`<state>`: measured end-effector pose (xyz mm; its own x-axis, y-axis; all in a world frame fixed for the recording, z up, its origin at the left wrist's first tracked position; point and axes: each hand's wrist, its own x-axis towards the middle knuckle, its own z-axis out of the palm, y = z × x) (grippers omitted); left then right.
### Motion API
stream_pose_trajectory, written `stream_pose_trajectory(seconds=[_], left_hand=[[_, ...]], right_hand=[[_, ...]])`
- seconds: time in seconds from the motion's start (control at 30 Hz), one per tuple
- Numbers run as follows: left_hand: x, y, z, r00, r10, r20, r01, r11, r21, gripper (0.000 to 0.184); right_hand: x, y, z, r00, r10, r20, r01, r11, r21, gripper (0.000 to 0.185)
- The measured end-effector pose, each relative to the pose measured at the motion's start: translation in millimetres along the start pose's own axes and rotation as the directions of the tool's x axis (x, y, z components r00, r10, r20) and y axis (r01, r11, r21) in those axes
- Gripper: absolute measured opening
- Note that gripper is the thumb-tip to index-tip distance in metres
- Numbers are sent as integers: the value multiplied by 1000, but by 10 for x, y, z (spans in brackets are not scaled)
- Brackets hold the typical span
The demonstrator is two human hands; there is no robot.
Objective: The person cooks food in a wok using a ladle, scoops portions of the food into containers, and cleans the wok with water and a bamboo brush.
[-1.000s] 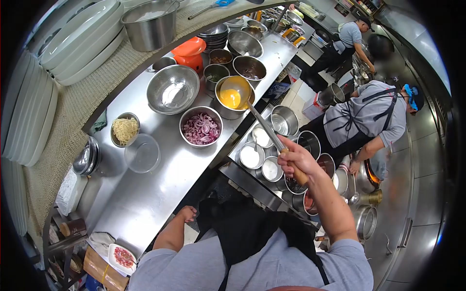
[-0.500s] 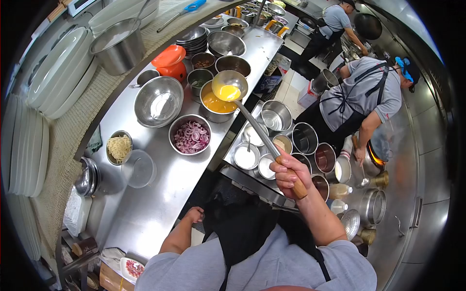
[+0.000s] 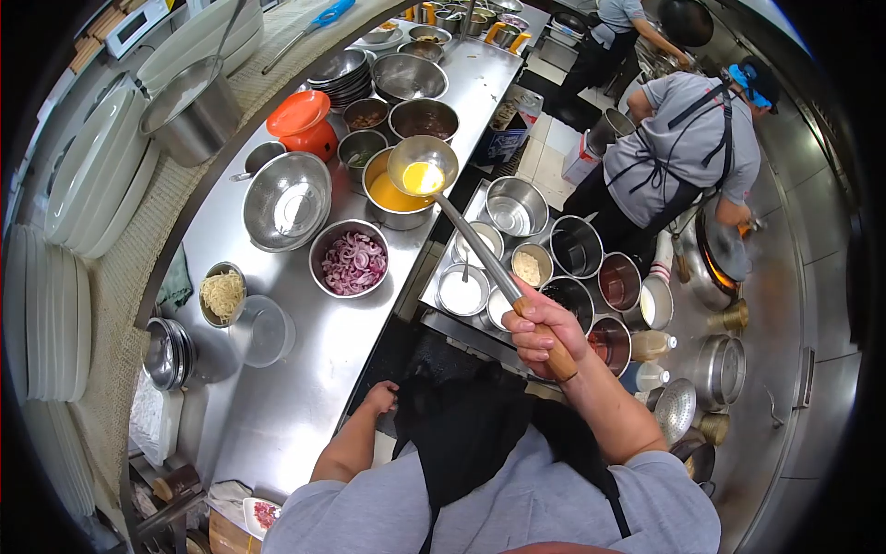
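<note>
my right grip is closed firmly round the wooden handle of a long ladle; its scoop, with yellow liquid inside, overlaps a steel pot of the same on the worktop, beside sliced red onions. my left grip curls near the worktop's edge; i cannot tell whether it holds anything.

The ladle is silver, and its handle is brown. The liquid in it is bright yellow. The onions are purple and white. The noodles are pale yellow. The desk is silver. The shirt is grey and the apron is black. The plates are white. The shelf mat is tan with a woven pattern.
</note>
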<state>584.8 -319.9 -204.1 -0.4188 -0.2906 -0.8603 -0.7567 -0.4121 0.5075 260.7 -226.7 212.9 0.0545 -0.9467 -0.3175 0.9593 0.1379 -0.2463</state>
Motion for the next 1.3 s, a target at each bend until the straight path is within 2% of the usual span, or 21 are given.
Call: stream_pose_trajectory(seconds=[0.23,0.4,0.43,0.47,0.53,0.57,0.6,0.67,0.7,0.73,0.8,0.83,0.87,0.93,1.0,1.03,1.1,1.2,1.23,1.3], left_hand=[[46,240,-6,999,-27,43,24,997,74,44],[107,463,-139,995,-51,84,41,992,116,44],[125,526,-175,995,-39,89,26,989,144,44],[151,602,-198,990,-54,128,26,977,213,42],[216,735,-186,983,-62,175,5,952,307,40],[253,792,-177,980,-70,185,9,950,311,39],[271,838,-169,977,-82,195,16,948,319,38],[302,952,-136,970,-81,228,-15,921,390,40],[281,974,-99,972,-49,230,-31,943,332,38],[275,995,-71,972,-19,233,-47,960,275,37],[278,1065,-29,964,-39,261,-48,946,319,39],[303,1063,-27,952,-65,300,-30,953,302,41],[307,1031,-33,937,-92,336,-7,959,283,42],[401,898,-48,929,-74,363,-65,932,357,39],[500,819,-71,885,-203,420,18,914,405,38],[488,820,-25,881,-203,428,1,904,428,38],[452,859,112,893,-269,360,26,830,557,40],[424,1024,456,873,-309,377,-8,764,645,41],[432,1109,591,863,-354,362,57,779,625,38],[437,1212,1025,887,-337,317,13,704,710,37]], right_hand=[[-5,13,21,999,-41,-12,41,999,-17,66],[-51,3,-83,995,-87,57,81,991,104,67],[-57,-17,-75,992,-98,80,90,992,92,58],[-49,-47,-80,988,-130,86,122,988,92,58],[-50,-103,-99,987,-144,70,129,973,190,46],[-64,-123,-88,981,-188,44,175,960,217,57],[-89,-151,-107,973,-226,45,211,952,221,57],[-172,-213,-194,951,-283,124,253,944,211,39],[-250,-228,-228,937,-330,116,301,929,216,46],[-359,-246,-250,921,-374,109,343,911,230,46],[-615,-262,-294,885,-439,158,411,894,179,56],[-783,-239,-317,871,-470,147,451,881,142,64],[-975,-188,-338,849,-509,138,490,858,151,64],[-1408,-69,-354,812,-579,74,571,815,104,67],[-1907,95,-325,774,-632,45,618,768,168,70],[-2155,201,-311,745,-667,29,655,739,159,70],[-2646,475,-355,678,-735,-17,727,667,162,70],[-3414,964,-467,557,-821,-126,828,535,170,66],[-3679,1135,-547,515,-845,-144,853,490,178,68],[-4216,1498,-697,436,-881,-186,895,404,188,70]])
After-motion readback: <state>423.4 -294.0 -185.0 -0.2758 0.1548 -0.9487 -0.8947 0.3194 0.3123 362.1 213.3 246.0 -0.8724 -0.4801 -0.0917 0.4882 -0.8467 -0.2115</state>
